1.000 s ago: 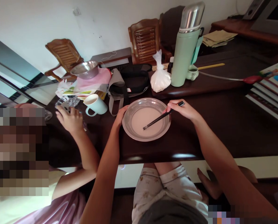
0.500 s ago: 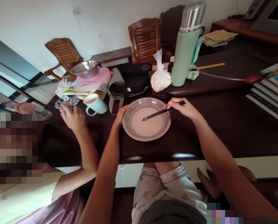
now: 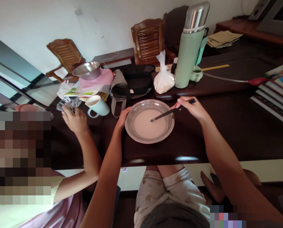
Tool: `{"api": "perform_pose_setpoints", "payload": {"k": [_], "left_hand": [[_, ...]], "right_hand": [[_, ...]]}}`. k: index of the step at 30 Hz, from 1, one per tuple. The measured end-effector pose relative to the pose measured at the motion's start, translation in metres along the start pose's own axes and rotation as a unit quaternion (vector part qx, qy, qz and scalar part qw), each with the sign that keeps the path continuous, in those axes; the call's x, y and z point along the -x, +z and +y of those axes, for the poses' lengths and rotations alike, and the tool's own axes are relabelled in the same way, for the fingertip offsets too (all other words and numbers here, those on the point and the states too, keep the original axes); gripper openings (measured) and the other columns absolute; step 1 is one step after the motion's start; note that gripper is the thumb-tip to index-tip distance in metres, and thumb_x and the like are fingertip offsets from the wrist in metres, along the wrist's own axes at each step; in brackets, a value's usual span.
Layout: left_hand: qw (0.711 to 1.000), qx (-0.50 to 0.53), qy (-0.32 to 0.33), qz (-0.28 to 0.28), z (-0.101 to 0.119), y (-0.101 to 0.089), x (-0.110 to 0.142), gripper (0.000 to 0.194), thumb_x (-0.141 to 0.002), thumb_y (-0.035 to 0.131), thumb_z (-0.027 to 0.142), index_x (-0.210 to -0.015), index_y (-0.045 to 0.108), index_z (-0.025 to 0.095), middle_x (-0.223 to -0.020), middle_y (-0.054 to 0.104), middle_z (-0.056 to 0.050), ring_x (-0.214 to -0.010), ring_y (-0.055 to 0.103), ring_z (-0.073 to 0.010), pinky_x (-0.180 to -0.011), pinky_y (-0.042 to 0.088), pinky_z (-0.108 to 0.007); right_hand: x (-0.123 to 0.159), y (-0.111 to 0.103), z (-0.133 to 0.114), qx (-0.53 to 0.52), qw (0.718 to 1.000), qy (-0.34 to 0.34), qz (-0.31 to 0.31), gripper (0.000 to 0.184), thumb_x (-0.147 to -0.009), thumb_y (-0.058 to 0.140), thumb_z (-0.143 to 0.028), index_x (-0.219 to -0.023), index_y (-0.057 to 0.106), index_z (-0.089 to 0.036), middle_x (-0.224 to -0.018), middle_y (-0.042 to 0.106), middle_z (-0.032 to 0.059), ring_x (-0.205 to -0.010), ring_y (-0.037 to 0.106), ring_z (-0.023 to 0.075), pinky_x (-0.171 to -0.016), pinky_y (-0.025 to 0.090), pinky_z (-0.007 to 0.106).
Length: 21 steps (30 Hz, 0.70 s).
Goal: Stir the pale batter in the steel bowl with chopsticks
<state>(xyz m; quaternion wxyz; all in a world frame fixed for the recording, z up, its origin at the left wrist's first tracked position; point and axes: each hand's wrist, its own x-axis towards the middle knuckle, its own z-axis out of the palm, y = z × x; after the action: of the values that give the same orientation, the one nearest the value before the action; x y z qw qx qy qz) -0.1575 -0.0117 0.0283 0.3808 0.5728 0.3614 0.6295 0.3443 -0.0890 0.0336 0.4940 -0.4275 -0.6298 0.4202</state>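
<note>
A shallow metal bowl (image 3: 149,139) sits on the dark table in front of me, holding a pale, milky liquid (image 3: 146,125). My left hand (image 3: 123,117) grips the bowl's left rim; part of its fingers is hidden behind the rim. Between the fingers of my right hand (image 3: 190,106), to the right of the bowl, is a pair of dark chopsticks (image 3: 172,110). Their tips point down and left, at the liquid's surface. Behind the bowl stands a knotted plastic bag of white powder (image 3: 163,83).
A tall green thermos (image 3: 188,58) rises beside the bag. A light mug (image 3: 100,106), a grey-black bag (image 3: 138,83) and another metal bowl (image 3: 86,71) stand at the back left. On the left, another person's hand (image 3: 76,120) is near a glass dish (image 3: 67,103). Books (image 3: 274,104) lie at right.
My right hand has moved slightly right and up with the chopsticks, and their tips have shifted right across the bowl. My left hand stays on the rim.
</note>
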Motion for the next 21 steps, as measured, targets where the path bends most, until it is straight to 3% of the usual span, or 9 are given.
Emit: {"api": "perform_pose_setpoints", "payload": {"k": [3, 6, 9, 13, 16, 19, 21], "left_hand": [[0.999, -0.043, -0.008, 0.028, -0.001, 0.000, -0.001, 0.070, -0.092, -0.013, 0.031, -0.125, 0.044, 0.055, -0.091, 0.053, -0.004, -0.072, 0.058, -0.0152, -0.050, 0.025, -0.029], [0.999, -0.042, -0.009, 0.023, -0.001, 0.001, -0.001, 0.067, -0.092, -0.009, 0.032, -0.120, 0.046, 0.057, -0.089, 0.054, -0.001, -0.071, 0.058, -0.0145, -0.052, 0.028, -0.032], [1.000, -0.011, -0.009, 0.003, -0.001, 0.003, 0.000, 0.066, -0.092, -0.007, 0.034, -0.114, 0.051, 0.058, -0.088, 0.055, 0.001, -0.071, 0.059, -0.0130, -0.053, 0.030, -0.035], [0.999, -0.043, -0.015, 0.019, 0.000, 0.004, 0.001, 0.070, -0.091, -0.011, 0.030, -0.120, 0.046, 0.058, -0.090, 0.055, 0.001, -0.070, 0.058, -0.0133, -0.054, 0.029, -0.034], [0.997, -0.068, -0.008, 0.031, 0.001, 0.004, 0.002, 0.071, -0.091, -0.013, 0.028, -0.124, 0.042, 0.058, -0.089, 0.054, -0.001, -0.067, 0.056, -0.0141, -0.052, 0.025, -0.030], [0.998, -0.059, 0.003, 0.028, -0.001, 0.002, 0.001, 0.072, -0.092, -0.013, 0.028, -0.122, 0.044, 0.059, -0.087, 0.053, -0.002, -0.064, 0.054, -0.0131, -0.050, 0.022, -0.028], [0.998, -0.056, 0.001, 0.029, -0.002, 0.000, 0.001, 0.074, -0.092, -0.014, 0.026, -0.122, 0.045, 0.059, -0.086, 0.053, -0.002, -0.064, 0.055, -0.0128, -0.051, 0.022, -0.029]], "right_hand": [[0.001, 0.000, -0.001, -0.009, 0.999, 0.019, -0.030, 0.041, -0.083, 0.057, -0.055, -0.062, 0.065, -0.019, -0.071, 0.072, 0.0057, -0.072, 0.067, 0.0202, -0.061, 0.047, 0.029], [0.001, 0.008, -0.002, -0.007, 0.996, 0.021, -0.084, 0.038, -0.082, 0.059, -0.054, -0.067, 0.067, -0.020, -0.081, 0.073, 0.0049, -0.082, 0.068, 0.0204, -0.076, 0.049, 0.031], [0.001, 0.008, -0.001, 0.003, 0.998, 0.009, -0.055, 0.036, -0.081, 0.060, -0.054, -0.069, 0.067, -0.021, -0.084, 0.073, 0.0050, -0.088, 0.067, 0.0218, -0.078, 0.050, 0.031], [0.001, -0.002, 0.002, -0.008, 1.000, 0.002, 0.004, 0.040, -0.081, 0.060, -0.055, -0.063, 0.066, -0.020, -0.070, 0.071, 0.0058, -0.072, 0.067, 0.0215, -0.060, 0.047, 0.030], [0.002, 0.002, 0.002, -0.020, 0.999, 0.015, -0.029, 0.040, -0.082, 0.059, -0.055, -0.063, 0.066, -0.020, -0.072, 0.072, 0.0057, -0.067, 0.065, 0.0195, -0.059, 0.047, 0.030], [0.002, 0.011, 0.000, -0.017, 0.997, 0.017, -0.074, 0.037, -0.082, 0.059, -0.054, -0.069, 0.068, -0.021, -0.082, 0.073, 0.0051, -0.076, 0.066, 0.0199, -0.069, 0.050, 0.031], [0.001, 0.011, 0.000, -0.016, 0.998, 0.003, -0.057, 0.035, -0.082, 0.060, -0.053, -0.070, 0.068, -0.021, -0.084, 0.073, 0.0050, -0.081, 0.067, 0.0206, -0.074, 0.050, 0.032]]}}
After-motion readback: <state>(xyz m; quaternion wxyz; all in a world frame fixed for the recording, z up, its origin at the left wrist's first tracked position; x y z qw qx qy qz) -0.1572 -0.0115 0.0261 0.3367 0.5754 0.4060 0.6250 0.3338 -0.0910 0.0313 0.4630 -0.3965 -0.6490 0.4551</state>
